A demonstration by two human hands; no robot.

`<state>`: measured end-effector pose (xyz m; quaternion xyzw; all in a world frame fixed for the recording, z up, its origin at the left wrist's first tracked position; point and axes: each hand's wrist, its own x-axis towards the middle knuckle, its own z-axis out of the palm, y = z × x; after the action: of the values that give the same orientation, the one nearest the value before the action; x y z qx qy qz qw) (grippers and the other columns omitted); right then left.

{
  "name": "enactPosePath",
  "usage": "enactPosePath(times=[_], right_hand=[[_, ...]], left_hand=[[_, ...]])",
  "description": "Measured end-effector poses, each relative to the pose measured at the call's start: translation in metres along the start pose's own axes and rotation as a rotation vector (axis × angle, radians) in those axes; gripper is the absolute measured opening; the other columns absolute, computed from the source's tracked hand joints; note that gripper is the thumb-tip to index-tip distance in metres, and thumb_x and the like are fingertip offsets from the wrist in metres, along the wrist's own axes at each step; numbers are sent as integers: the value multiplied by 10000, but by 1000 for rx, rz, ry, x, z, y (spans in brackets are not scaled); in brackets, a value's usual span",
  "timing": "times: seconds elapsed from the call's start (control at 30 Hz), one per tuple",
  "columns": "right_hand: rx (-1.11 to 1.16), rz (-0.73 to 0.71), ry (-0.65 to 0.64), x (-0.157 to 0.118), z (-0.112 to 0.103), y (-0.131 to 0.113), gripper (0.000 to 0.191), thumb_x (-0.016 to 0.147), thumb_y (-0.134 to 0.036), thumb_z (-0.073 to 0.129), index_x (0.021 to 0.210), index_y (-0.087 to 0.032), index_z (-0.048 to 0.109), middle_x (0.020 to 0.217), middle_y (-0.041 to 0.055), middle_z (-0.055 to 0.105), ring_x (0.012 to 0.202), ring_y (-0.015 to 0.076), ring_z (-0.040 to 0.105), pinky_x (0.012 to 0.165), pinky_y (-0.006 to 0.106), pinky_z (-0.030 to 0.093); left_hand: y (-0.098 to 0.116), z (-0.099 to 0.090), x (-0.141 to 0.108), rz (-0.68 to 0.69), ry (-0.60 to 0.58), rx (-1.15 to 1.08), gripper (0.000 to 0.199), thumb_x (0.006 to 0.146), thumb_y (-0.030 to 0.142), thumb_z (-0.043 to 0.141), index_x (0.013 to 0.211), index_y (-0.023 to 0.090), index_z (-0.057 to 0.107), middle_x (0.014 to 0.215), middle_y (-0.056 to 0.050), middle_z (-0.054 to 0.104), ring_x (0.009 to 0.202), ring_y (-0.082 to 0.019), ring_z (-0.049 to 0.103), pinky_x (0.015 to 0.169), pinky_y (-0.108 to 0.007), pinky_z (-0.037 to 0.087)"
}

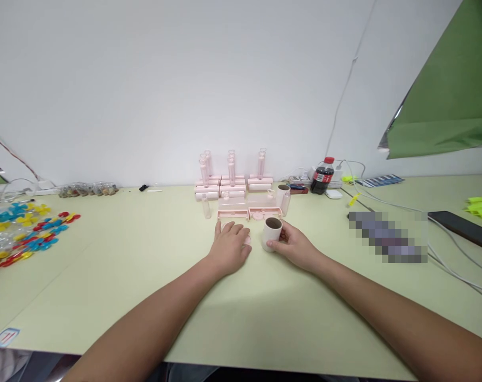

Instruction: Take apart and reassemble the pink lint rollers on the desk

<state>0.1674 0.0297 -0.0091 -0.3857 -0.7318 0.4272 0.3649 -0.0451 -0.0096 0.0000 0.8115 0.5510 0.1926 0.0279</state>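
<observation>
My right hand (294, 245) is wrapped round a white paper roll (270, 236) with a dark hollow core, which stands upright on the table. To its left, my left hand (230, 248) lies palm down with its fingers spread, partly over a small round pink piece (247, 240). Just beyond the hands are two open pink trays (233, 214) with clear covers (241, 202) behind them. A clear pinkish tube (206, 206) stands to their left; another tube (286, 203) stands at the right in front of a second white roll (282, 190).
Several pink dispensers (233, 183) with upright tubes stand by the wall. A cola bottle (322, 176) is at the back right, near white cables and a black phone-like object (461, 228). Colourful plastic pieces (37, 225) lie at the far left.
</observation>
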Motion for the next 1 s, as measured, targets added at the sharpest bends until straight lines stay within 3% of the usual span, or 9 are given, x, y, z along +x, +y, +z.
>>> enactPosePath(times=[0.17, 0.27, 0.37, 0.47, 0.6, 0.8, 0.9, 1.0], right_hand=[[-13, -10, -29, 0, -1, 1, 303, 769, -323, 666, 1019, -208, 540, 964, 28, 637, 905, 205, 606, 811, 353, 496], [-20, -17, -38, -1, -1, -1, 296, 778, -328, 659, 1021, -207, 541, 970, 31, 635, 911, 207, 600, 813, 353, 492], [-42, -25, -37, -3, -1, -4, 294, 782, -320, 655, 1030, -207, 546, 965, 34, 636, 902, 211, 596, 802, 353, 490], [-58, -53, -68, -6, 0, -8, 319, 787, -307, 651, 1077, -215, 554, 994, 39, 650, 918, 219, 601, 806, 355, 491], [-116, -80, -106, -10, 1, -15, 369, 797, -303, 641, 1148, -234, 551, 1075, 47, 650, 968, 235, 598, 838, 373, 484], [-154, -112, -157, -15, 5, -26, 354, 809, -308, 634, 1147, -239, 556, 1062, 38, 649, 956, 229, 596, 825, 352, 477], [-154, -129, -172, -17, 8, -28, 395, 807, -284, 633, 1189, -244, 541, 1092, 40, 644, 957, 224, 591, 818, 340, 471], [-167, -138, -173, -18, 9, -29, 397, 808, -280, 629, 1195, -242, 545, 1044, 37, 655, 908, 214, 593, 779, 322, 472]], left_hand=[[-1, -1, 2, 28, -26, 27, 227, 893, 266, 477, 1081, 243, 602, 992, -58, 671, 1103, -269, 518, 1119, -597, 90], [-2, -2, 3, 1, 24, -2, 351, 904, 335, 479, 1230, 220, 540, 1088, -90, 633, 1084, -275, 519, 1068, -540, 251], [-4, -2, 3, -45, 88, -204, 461, 967, 406, 345, 1373, 199, 414, 1144, -106, 590, 1076, -250, 521, 968, -437, 390], [-4, -3, 2, -37, 124, -446, 502, 997, 414, 243, 1451, 205, 295, 1203, -105, 559, 1116, -212, 510, 989, -387, 400], [-2, -4, -1, 26, 183, -570, 432, 998, 417, 245, 1351, 249, 430, 1214, -84, 550, 1144, -208, 493, 1012, -383, 388], [2, -1, -4, -38, 262, -738, 416, 926, 548, 395, 1158, 209, 463, 930, -37, 584, 799, -151, 548, 735, -289, 469], [7, -5, -6, 7, 296, -730, 327, 910, 502, 458, 1035, 204, 509, 969, -44, 617, 835, -149, 564, 770, -290, 468], [13, -9, -9, 84, 276, -680, 270, 911, 431, 488, 1059, 213, 548, 1073, -54, 647, 947, -169, 587, 841, -310, 468]])
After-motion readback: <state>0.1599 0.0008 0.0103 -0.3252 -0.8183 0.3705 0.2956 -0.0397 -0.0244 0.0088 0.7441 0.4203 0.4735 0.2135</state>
